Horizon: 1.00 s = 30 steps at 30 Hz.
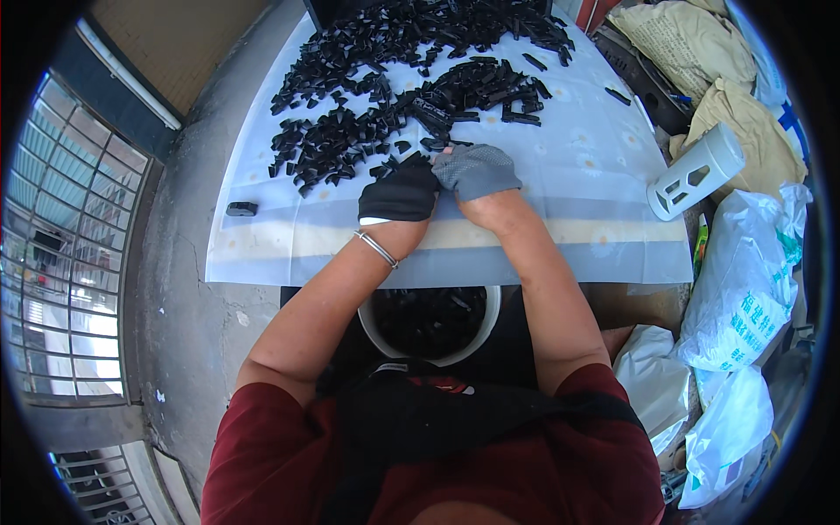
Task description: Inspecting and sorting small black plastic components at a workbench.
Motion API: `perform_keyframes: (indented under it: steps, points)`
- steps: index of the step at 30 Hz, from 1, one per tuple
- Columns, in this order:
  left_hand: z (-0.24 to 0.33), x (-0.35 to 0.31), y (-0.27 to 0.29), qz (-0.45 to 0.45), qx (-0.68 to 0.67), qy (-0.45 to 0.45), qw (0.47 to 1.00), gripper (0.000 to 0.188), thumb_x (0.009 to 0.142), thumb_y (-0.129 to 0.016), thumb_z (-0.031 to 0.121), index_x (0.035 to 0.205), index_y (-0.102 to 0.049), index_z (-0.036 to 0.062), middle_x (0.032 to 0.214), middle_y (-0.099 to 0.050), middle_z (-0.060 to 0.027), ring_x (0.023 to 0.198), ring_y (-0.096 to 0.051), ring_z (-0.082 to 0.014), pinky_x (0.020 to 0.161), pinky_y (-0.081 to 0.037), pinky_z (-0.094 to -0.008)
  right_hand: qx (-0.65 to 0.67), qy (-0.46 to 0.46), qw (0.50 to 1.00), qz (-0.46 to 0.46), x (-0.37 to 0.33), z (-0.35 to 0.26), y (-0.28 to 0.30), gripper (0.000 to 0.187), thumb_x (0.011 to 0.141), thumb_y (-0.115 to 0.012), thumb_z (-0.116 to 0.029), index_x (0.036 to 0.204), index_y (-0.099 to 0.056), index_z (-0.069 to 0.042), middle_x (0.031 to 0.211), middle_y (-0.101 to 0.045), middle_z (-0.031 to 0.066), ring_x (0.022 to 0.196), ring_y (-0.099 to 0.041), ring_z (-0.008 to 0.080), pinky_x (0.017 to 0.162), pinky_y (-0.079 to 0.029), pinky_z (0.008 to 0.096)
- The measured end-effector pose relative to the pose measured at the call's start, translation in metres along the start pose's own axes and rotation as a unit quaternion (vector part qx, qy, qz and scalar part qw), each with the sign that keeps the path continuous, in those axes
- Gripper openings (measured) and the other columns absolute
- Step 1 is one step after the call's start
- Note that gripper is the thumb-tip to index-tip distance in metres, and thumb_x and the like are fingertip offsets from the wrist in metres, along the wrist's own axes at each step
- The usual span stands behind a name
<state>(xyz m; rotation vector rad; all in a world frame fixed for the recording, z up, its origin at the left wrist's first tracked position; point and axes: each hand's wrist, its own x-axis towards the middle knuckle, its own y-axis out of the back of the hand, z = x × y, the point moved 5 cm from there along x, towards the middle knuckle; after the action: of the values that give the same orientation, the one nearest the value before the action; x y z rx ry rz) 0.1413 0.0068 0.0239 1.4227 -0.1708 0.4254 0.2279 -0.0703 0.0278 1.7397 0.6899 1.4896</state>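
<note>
My left hand (pixel 398 194), in a black fingerless-looking glove and with a silver bangle at the wrist, is curled closed at the near edge of a heap of small black plastic pieces (pixel 319 144). My right hand (pixel 478 170), in a grey glove, is closed against it, knuckles turned up. The two hands meet at the fingertips, and what lies between them is hidden. Just beyond are longer black plastic parts (pixel 477 87), some of them joined in strips.
A white sheet (pixel 577 175) covers the table. One black part (pixel 241 209) lies apart at left, another (pixel 618 96) at right. A grey cut-out plastic cylinder (pixel 697 172) stands tilted at the right edge. Below the near edge, a white bucket (pixel 493 317) holds black pieces. Plastic bags (pixel 739 289) crowd the right side.
</note>
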Motion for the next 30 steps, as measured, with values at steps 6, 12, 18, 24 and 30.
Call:
perform_keyframes:
  steps: [6,12,18,24,30]
  points:
    - [-0.016,-0.019,0.003,-0.038,0.009,0.004,0.999,0.016,0.076,-0.054,0.016,0.087,-0.059,0.0059,0.079,-0.059,-0.0147,0.07,-0.059,-0.03,0.061,-0.047,-0.0384,-0.005,-0.129,0.983,-0.13,-0.011,-0.013,0.012,0.017,0.075,-0.057,-0.015,0.089,-0.064,-0.009,0.089,-0.062,0.013,0.085,-0.057,0.0313,0.076,-0.045,0.04]
    - [-0.021,-0.031,0.029,-0.021,-0.089,0.063,0.994,0.015,0.077,-0.054,0.019,0.083,-0.059,0.006,0.076,-0.06,-0.0148,0.068,-0.059,-0.0299,0.062,-0.047,-0.0378,0.002,-0.13,0.978,-0.164,-0.02,-0.009,0.028,0.025,0.073,-0.056,-0.011,0.097,-0.063,-0.011,0.1,-0.06,0.014,0.092,-0.056,0.0286,0.081,-0.044,0.0389]
    - [-0.018,-0.021,0.015,-0.103,-0.026,0.005,0.994,0.023,0.078,-0.056,0.02,0.095,-0.059,0.0053,0.081,-0.061,-0.0165,0.07,-0.059,-0.0309,0.063,-0.047,-0.0391,-0.011,-0.036,0.998,-0.058,-0.023,-0.014,0.022,0.032,0.068,-0.057,-0.005,0.098,-0.063,-0.013,0.107,-0.058,0.0106,0.098,-0.055,0.0252,0.085,-0.043,0.0384]
    - [-0.023,-0.034,0.019,-0.025,-0.077,0.016,0.997,0.023,0.076,-0.06,0.02,0.093,-0.06,0.0052,0.08,-0.061,-0.0168,0.071,-0.058,-0.0326,0.064,-0.047,-0.0387,0.044,-0.077,0.989,-0.115,-0.03,-0.018,0.018,0.025,0.072,-0.056,-0.008,0.096,-0.062,-0.01,0.101,-0.06,0.0102,0.096,-0.054,0.0271,0.084,-0.042,0.0383]
    - [-0.022,-0.055,0.027,-0.165,-0.332,0.151,0.917,0.029,0.08,-0.059,0.026,0.096,-0.058,0.0021,0.07,-0.061,-0.0093,0.062,-0.056,-0.0181,0.06,-0.046,-0.0325,0.195,-0.024,0.976,-0.092,-0.029,-0.063,0.036,0.022,0.075,-0.059,-0.017,0.096,-0.06,-0.008,0.091,-0.061,0.0089,0.084,-0.055,0.0285,0.075,-0.042,0.0382]
